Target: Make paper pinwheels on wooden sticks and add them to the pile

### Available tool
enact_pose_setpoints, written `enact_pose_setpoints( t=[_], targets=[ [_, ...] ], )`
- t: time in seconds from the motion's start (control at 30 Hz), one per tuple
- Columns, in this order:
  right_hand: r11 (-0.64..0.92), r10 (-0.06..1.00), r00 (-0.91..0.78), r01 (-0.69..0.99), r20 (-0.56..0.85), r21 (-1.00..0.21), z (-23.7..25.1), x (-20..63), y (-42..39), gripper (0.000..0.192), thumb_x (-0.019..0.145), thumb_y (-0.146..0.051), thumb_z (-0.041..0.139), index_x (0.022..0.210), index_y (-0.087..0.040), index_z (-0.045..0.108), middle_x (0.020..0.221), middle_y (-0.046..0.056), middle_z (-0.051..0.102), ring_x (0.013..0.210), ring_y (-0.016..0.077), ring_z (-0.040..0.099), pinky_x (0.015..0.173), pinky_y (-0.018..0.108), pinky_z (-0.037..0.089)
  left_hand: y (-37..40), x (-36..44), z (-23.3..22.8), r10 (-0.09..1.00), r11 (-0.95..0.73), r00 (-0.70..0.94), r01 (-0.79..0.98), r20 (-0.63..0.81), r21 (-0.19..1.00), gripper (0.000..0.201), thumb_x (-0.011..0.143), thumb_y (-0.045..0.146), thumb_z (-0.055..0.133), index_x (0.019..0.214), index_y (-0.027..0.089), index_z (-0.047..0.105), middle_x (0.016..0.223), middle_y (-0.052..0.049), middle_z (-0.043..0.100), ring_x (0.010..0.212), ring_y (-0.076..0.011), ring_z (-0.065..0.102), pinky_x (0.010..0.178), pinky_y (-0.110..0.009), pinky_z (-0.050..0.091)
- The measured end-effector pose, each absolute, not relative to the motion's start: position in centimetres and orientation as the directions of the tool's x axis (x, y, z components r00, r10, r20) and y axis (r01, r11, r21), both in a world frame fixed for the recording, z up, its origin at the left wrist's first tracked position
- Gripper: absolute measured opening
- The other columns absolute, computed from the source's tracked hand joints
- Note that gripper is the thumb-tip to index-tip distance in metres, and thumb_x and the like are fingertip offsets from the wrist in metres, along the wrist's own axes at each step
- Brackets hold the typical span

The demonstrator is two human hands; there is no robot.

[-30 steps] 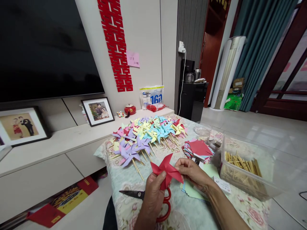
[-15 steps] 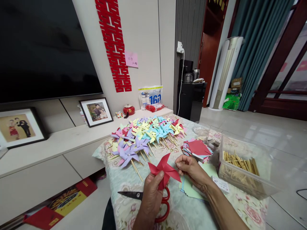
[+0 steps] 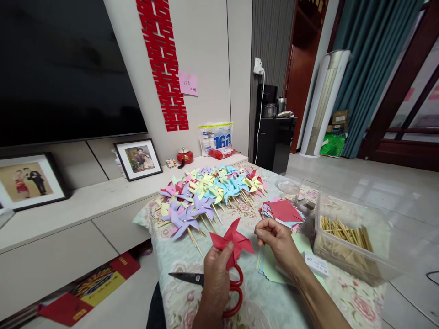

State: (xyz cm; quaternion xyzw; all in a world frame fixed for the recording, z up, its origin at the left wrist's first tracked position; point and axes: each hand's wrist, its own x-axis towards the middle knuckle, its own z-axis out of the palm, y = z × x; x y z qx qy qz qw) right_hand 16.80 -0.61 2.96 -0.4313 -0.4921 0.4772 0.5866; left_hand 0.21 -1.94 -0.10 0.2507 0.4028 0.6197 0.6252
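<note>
Left hand point(image 3: 216, 269) pinches the red pinwheel point(image 3: 232, 241) upright above the desk's near edge, over the scissors point(image 3: 209, 284); right hand point(image 3: 278, 241), fingertips pinched together and holding nothing discernible, sits just right of the pinwheel, apart from it.

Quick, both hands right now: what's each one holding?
Left hand: closed on the red paper pinwheel.
Right hand: fingers pinched together beside the pinwheel; contents cannot be told.
</note>
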Motion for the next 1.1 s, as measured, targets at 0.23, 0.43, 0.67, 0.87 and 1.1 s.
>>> enact_pose_setpoints(
  t=[0.23,0.43,0.67,0.87,1.1],
  targets=[
    [0.231,0.972,-0.045,0.006,0.231,-0.973,2.7,15.2,-1.9,0.02,0.084,-0.038,0.068,0.081,-0.018,0.063,0.062,-0.002,0.06,0.057,0.0134,0.056,0.059,0.026,0.041,-1.7,0.2,-0.9,0.981,0.042,-0.147,-0.484,-0.128,0.874,0.029,0.063,0.035,0.084,0.077,0.013,0.072,0.064,-0.001,0.068,0.056,-0.011,0.055,0.059,-0.022,0.046],
    [0.491,0.871,-0.174,0.31,0.459,-0.814,2.6,13.8,-3.0,0.012,0.091,-0.021,0.059,0.08,-0.02,0.065,0.077,0.001,0.063,0.071,0.0145,0.056,0.067,0.025,0.041,-1.8,0.2,-0.6,0.977,0.024,-0.184,-0.409,-0.108,0.912,0.03,0.062,0.035,0.082,0.08,0.012,0.073,0.067,-0.002,0.07,0.062,-0.0147,0.06,0.061,-0.025,0.048],
    [0.604,0.797,-0.29,0.365,0.53,-0.708,2.5,12.3,-3.6,0.018,0.095,-0.017,0.054,0.08,-0.022,0.062,0.077,0.001,0.063,0.072,0.0151,0.058,0.066,0.024,0.041,-1.7,0.0,-1.4,0.98,0.04,-0.16,-0.421,-0.118,0.906,0.03,0.062,0.038,0.083,0.074,0.014,0.07,0.073,-0.005,0.074,0.065,-0.0163,0.063,0.065,-0.027,0.05],
    [0.593,0.805,-0.294,0.364,0.516,-0.718,2.1,12.3,-3.6,0.017,0.096,-0.016,0.054,0.082,-0.022,0.062,0.08,0.001,0.064,0.074,0.0149,0.058,0.068,0.024,0.042,-1.8,0.1,-1.1,0.974,0.029,-0.194,-0.402,-0.116,0.915,0.028,0.063,0.036,0.082,0.074,0.013,0.071,0.072,-0.006,0.075,0.064,-0.0168,0.064,0.064,-0.027,0.051],
    [0.591,0.806,-0.295,0.379,0.513,-0.712,1.8,12.2,-3.6,0.017,0.096,-0.016,0.054,0.083,-0.022,0.061,0.081,0.001,0.062,0.076,0.0157,0.058,0.069,0.025,0.043,-2.0,0.2,-0.5,0.968,0.038,-0.217,-0.373,-0.127,0.927,0.024,0.061,0.033,0.081,0.073,0.014,0.071,0.066,-0.004,0.072,0.062,-0.0173,0.064,0.061,-0.026,0.05]
  ],
)
